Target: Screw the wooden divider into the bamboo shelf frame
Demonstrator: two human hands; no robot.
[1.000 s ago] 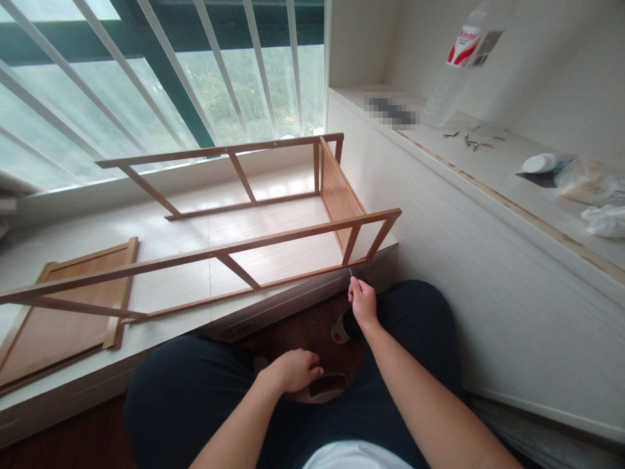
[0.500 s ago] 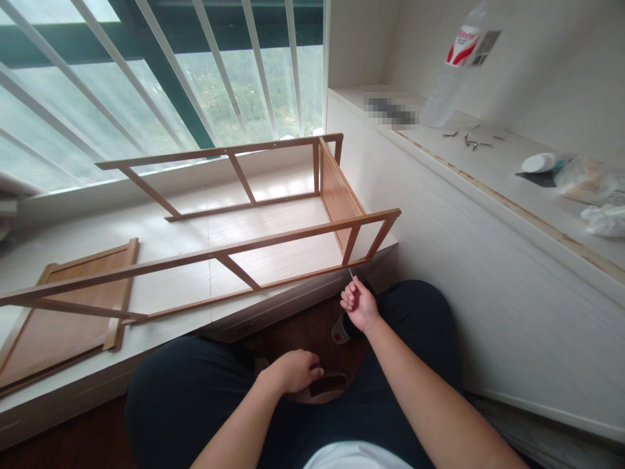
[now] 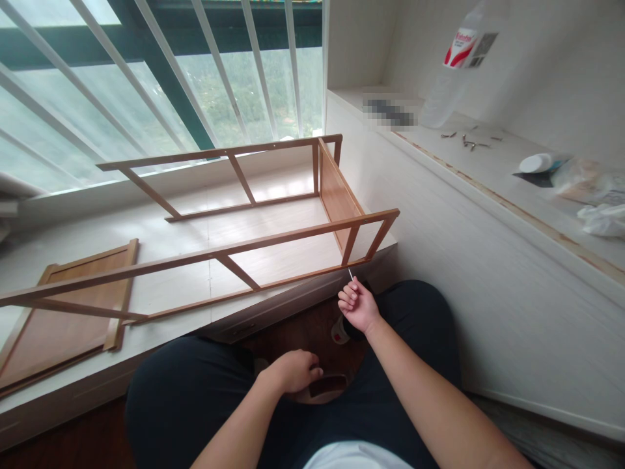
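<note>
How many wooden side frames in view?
2: the far side frame, beside the window, and the near side frame, closer to the right hand, its left end cut off. No others visible.

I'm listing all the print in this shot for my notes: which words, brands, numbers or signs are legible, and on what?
"Wahaha", probably: blurred red brand word on the plastic bottle's label.
Smaller print beneath that word: too small to read.
Dark square code beside the label: unreadable.
No other text can be made out.
</note>
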